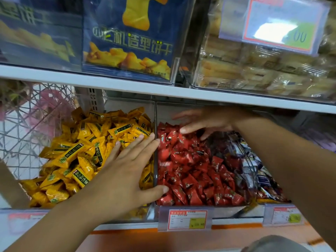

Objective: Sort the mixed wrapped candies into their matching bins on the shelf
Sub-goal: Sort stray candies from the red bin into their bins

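Over glossy crinkled candies [190,170], left hand [127,171] and right hand [205,122], fingers [143,144] released.

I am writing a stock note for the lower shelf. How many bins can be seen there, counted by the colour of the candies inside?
Bins of yellow candies: 1
Bins of red candies: 1
Bins of mixed candies: 1
Total: 3 bins
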